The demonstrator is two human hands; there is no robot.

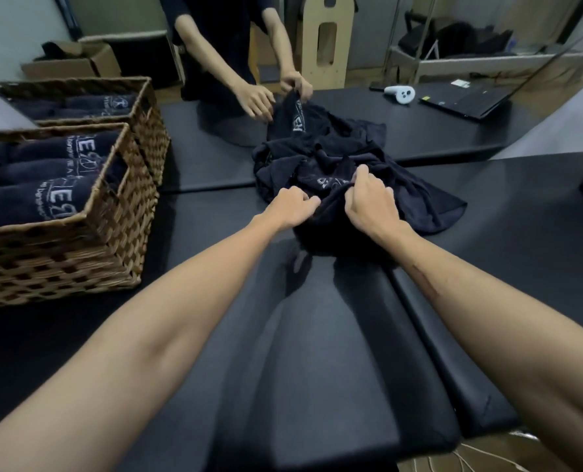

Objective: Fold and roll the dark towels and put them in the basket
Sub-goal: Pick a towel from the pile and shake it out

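Sprawling across the middle of the black padded table (317, 335), the heap of dark navy cotton towels with pale printed lettering (320, 158) is the biggest thing to reckon with: soft, limp cloth, tangled over itself, light enough to lift but likely to drag its neighbours along if pulled from the middle. I'd judge the sensible hold is a hem or corner, so one towel can be drawn free and shaken flat before folding. To the left stand two woven wicker baskets, the near basket (79, 240) already packed with rolled navy towels (38, 199) lying side by side, lettering outward, and the far basket (147, 107) behind it with more rolls inside; both sit well apart from the heap. Across the table another person's hands (276, 93) pinch the far edge of the pile. Nearer, the left hand (292, 204) rests at the near edge of the heap with its fingers curled inward, touching the cloth, though I cannot tell whether it truly grips a fold. The right hand (368, 195) is bunched tight on a raised ridge of towel just beside the print, thumb up, fingers tucked round the fabric.
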